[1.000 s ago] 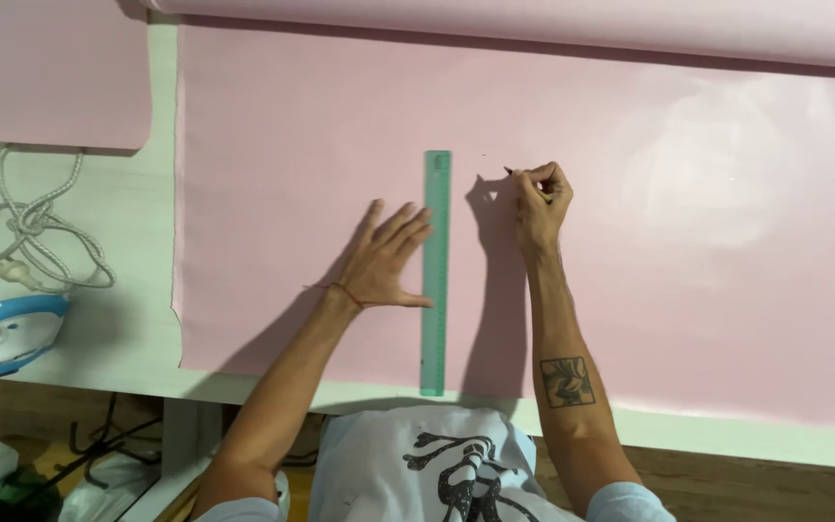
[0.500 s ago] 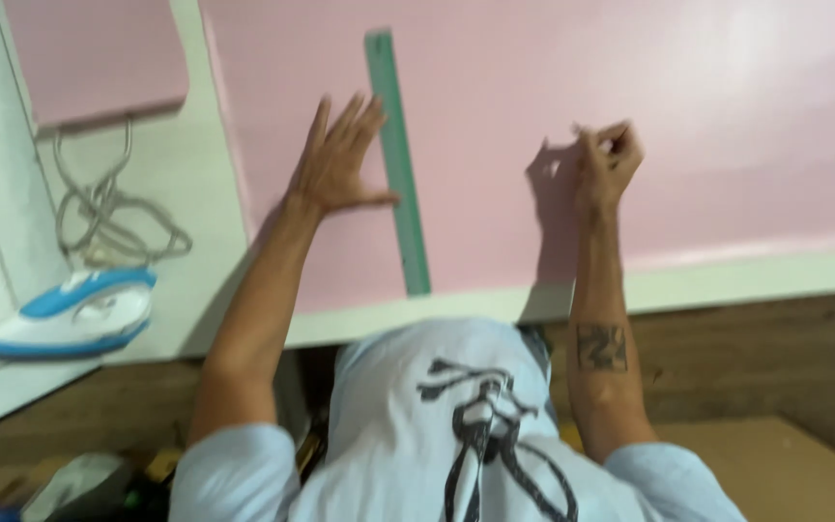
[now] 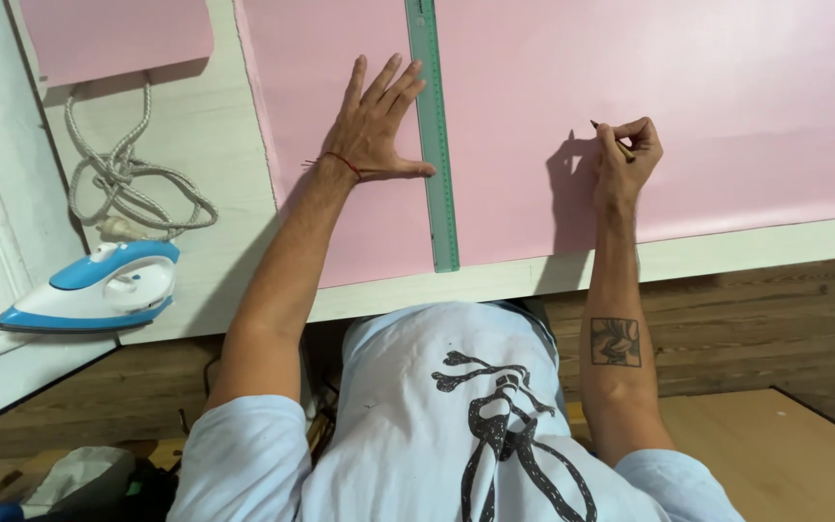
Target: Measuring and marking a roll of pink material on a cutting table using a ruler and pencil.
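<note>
Fabric (image 3: 727, 97) looks soft and shifty; your left hand (image 3: 374, 121) lies flat beside the ruler (image 3: 434, 145); right hand (image 3: 625, 155) pinches a pencil (image 3: 611, 137).

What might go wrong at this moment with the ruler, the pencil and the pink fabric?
The left hand lies beside the long green ruler, touching only its edge, so it may slide. The right hand holds the pencil away from the ruler, so a mark on the pink fabric sheet could land off the line.
</note>
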